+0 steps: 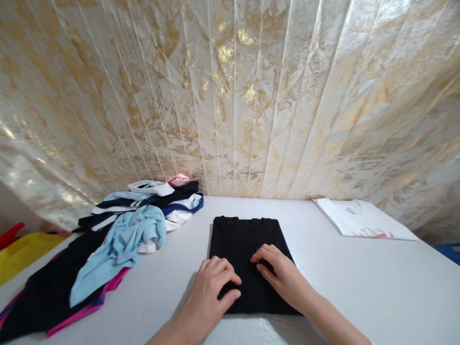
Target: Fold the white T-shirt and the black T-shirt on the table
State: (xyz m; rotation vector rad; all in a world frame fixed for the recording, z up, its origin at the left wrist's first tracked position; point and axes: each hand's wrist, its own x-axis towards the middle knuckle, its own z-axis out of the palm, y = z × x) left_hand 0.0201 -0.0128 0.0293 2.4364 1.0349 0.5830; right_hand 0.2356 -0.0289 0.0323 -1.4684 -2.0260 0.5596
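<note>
A black garment, folded into a neat rectangle, lies flat in front of me; its kind is hard to make out, though it looks like a T-shirt. My left hand rests at its left edge, thumb and fingers apart and curved over the cloth. On the right part of the cloth lies my right hand, fingers bent, with a gap between thumb and forefinger. Neither hand grips anything. Both touch or hover just over the fabric.
A loose heap of clothes on the left includes a light blue garment and black trousers or similar cloth. A folded white T-shirt lies at the back right of the white table. A gold-patterned curtain hangs behind.
</note>
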